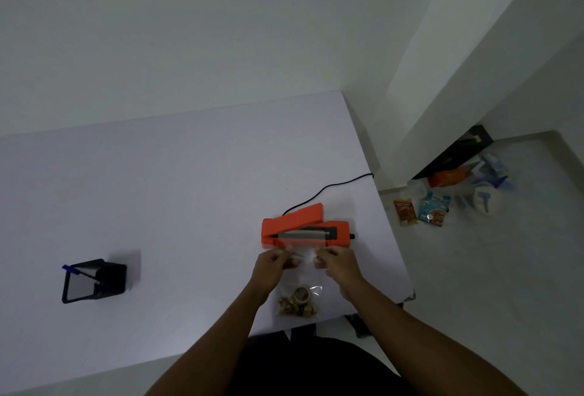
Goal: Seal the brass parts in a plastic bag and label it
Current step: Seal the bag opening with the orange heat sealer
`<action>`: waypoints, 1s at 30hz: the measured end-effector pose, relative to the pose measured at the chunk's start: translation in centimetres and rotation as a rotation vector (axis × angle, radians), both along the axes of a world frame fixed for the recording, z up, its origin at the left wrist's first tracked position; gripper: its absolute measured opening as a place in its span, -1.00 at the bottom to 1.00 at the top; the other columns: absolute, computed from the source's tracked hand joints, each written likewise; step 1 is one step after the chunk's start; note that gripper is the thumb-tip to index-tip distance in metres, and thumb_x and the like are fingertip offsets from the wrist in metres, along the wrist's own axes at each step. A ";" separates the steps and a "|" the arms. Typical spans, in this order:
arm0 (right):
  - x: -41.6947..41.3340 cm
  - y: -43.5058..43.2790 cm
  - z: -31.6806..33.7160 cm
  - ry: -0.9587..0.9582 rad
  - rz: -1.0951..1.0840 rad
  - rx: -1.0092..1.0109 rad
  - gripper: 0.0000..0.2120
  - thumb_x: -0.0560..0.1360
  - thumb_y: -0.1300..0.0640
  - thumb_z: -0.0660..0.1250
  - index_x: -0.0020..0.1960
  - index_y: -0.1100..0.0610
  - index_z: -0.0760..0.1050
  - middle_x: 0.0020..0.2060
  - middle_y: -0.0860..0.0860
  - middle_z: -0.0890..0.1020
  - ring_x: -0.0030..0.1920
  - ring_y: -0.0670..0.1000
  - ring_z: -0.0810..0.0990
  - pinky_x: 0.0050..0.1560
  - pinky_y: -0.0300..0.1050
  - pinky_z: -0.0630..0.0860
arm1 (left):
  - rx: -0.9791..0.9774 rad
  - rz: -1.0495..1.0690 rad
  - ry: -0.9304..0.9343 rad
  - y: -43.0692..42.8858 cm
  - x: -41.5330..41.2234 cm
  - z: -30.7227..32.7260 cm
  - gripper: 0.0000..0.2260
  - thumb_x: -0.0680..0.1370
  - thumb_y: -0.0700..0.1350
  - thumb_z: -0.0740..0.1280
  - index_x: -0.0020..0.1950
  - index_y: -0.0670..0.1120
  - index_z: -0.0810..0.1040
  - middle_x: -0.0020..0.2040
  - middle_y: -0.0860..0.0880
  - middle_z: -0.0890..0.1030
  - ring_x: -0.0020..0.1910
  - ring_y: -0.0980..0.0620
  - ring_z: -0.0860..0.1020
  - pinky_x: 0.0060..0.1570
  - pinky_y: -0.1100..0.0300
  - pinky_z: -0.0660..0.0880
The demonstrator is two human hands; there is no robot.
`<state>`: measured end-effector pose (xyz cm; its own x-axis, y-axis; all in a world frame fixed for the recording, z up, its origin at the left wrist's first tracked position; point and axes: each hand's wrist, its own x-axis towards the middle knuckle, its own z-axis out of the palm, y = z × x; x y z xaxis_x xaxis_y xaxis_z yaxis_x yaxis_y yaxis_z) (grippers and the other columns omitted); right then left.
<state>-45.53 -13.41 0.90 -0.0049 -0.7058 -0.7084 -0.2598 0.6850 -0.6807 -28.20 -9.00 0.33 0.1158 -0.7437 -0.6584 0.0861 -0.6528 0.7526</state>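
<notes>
**Bag mouth held at the open heat sealer**

Head view, looking down on a white table (158, 206). Right of centre stands an orange heat sealer (305, 230) with its lid raised, exposing the grey sealing strip; a black cord (331, 188) runs from its rear toward the table's right edge. A clear plastic bag (301, 272) lies on the table just below the sealer, its open upper end reaching the sealer's front edge. The brass parts (297, 304) are gathered at the bag's lower, closed end, near the table's front edge and between the two forearms.

The left hand (273, 266) pinches the upper left corner of the bag, fingers curled together on the film. The right hand (339, 264) pinches the upper right corner in the same manner. The film spans the gap between the two sets of fingertips; the brass parts lie well below the fingers, untouched by them.

At the lower left of the frame stands a black mesh pen holder (94, 280) with a blue pen (68, 267) in it. Several packets (433, 206) lie on the floor at the right of the frame.
</notes>
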 end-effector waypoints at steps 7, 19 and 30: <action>0.5 -0.9 1.9 0.298 0.104 -0.182 -0.62 0.55 -0.04 0.30 -0.27 0.24 0.52 -0.40 0.08 0.57 -0.41 -0.04 0.51 -0.43 -0.23 0.38 | 0.013 0.001 -0.032 -0.3 -0.3 0.6 -0.77 0.60 -0.07 0.29 -0.07 -0.17 0.68 -0.19 -0.04 0.72 -0.25 0.11 0.68 -0.33 0.41 0.52; 1.3 -4.3 10.0 0.051 -0.019 -0.576 -0.63 0.56 -0.13 0.26 -0.22 0.15 0.52 -0.37 -0.03 0.57 -0.36 -0.14 0.50 -0.31 -0.37 0.43 | 0.025 -0.010 -0.034 -0.4 -0.3 0.6 -0.76 0.60 -0.03 0.29 -0.13 -0.15 0.64 -0.21 -0.06 0.71 -0.33 0.10 0.68 -0.45 0.41 0.46; 0.7 -4.1 9.4 0.067 0.053 -0.589 -0.81 0.44 -0.03 0.47 -0.15 0.08 0.58 -0.25 0.04 0.65 -0.21 -0.01 0.63 -0.16 -0.16 0.59 | 0.032 -0.017 -0.063 -0.8 0.0 0.3 -0.73 0.58 0.01 0.32 -0.15 -0.16 0.63 -0.24 -0.09 0.71 -0.32 0.02 0.69 -0.48 0.38 0.45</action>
